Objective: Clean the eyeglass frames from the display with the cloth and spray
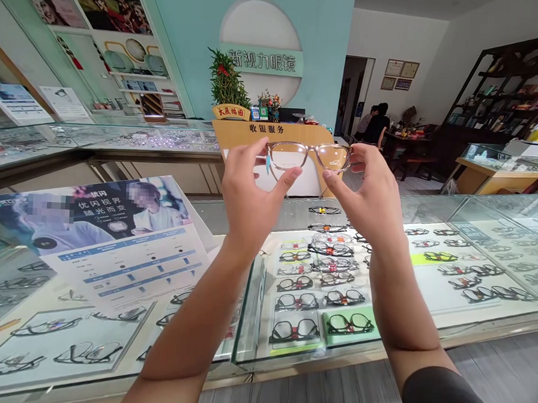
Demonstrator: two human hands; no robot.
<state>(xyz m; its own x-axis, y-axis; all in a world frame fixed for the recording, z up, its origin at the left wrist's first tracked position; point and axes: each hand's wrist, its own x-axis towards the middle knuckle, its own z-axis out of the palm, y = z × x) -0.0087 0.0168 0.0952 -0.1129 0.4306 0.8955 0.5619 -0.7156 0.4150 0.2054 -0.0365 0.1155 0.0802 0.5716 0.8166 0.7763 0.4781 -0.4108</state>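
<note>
A pair of eyeglasses point(308, 148) with a thin, clear brownish frame is raised in front of me, above the glass display case. My left hand point(256, 186) pinches its left side between thumb and fingers, and a small light-blue tag point(268, 164) hangs there. On the other side my right hand point(369, 186) grips the frame near the hinge, thumb below the lens. The lenses face along my line of sight. Under my hands, several rows of spectacles point(295, 330) lie inside the glass case point(255, 345).
A printed lens poster point(126, 248) stands on the left counter. Beyond is a wooden cashier desk point(236, 133) with a potted plant point(228, 82). Two people point(374, 126) are near a dark table at the back right. More cases with glasses point(481, 291) extend right.
</note>
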